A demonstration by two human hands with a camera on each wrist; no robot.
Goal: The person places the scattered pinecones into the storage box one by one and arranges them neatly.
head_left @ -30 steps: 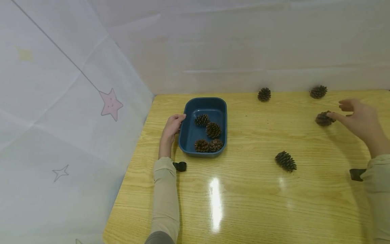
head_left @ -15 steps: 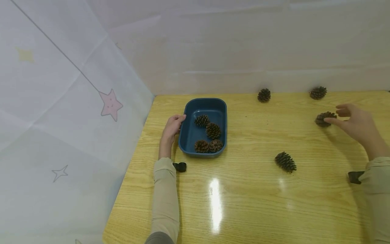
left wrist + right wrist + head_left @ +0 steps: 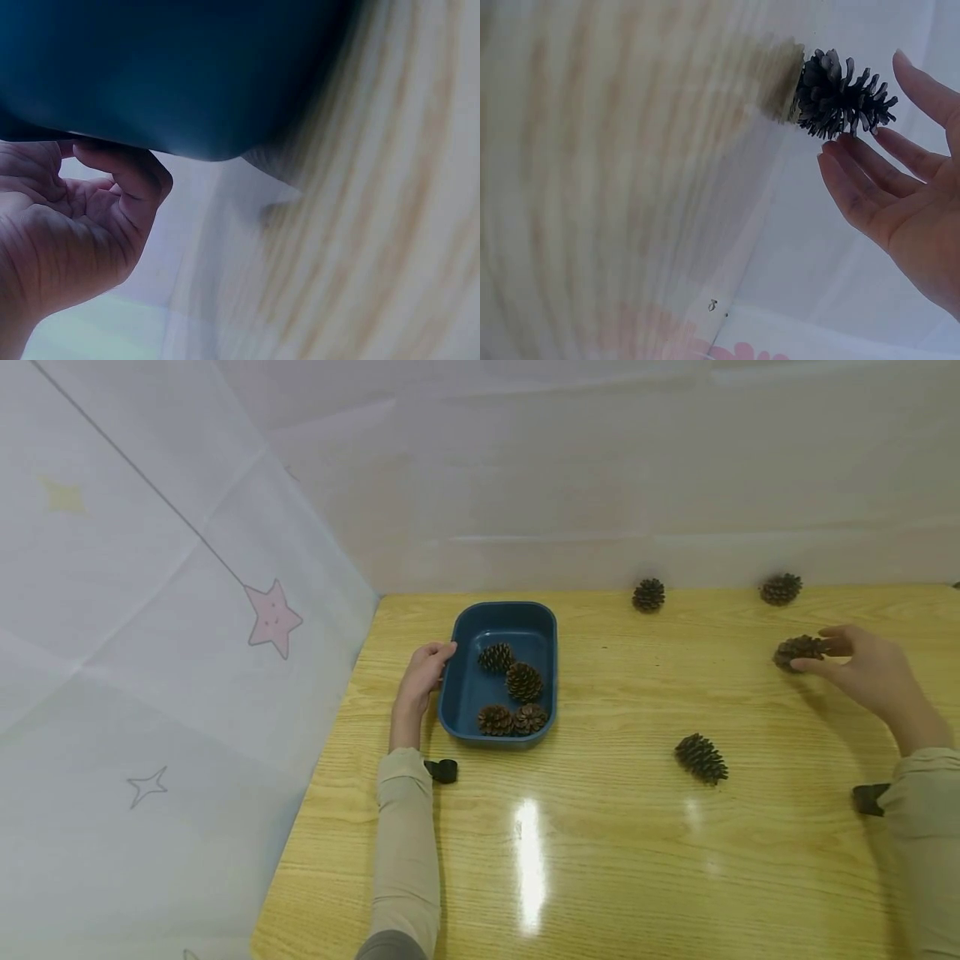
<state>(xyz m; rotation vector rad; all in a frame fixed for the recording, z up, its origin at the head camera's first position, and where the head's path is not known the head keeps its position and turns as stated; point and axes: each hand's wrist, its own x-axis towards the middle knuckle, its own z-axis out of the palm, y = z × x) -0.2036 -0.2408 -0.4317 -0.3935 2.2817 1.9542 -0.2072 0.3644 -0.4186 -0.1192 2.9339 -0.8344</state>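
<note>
My left hand grips the left side of a dark blue rectangular tub, thumb at its rim. In the left wrist view the curled fingers meet the tub's wall from outside. Several brown pine cones lie in the tub. At the right, my right hand is around a pine cone on the table. The right wrist view shows its fingers loosely bent right at the scales of that cone, with the thumb apart from it.
Two pine cones, one left and one right, lie at the back edge by the pale wall cloth. Another cone lies nearer the front of the wooden table. Black straps hang at both wrists.
My right hand has shifted slightly left and toward me, its thumb moving along the near side of the pine cone. My left hand and the tub have stayed in place.
</note>
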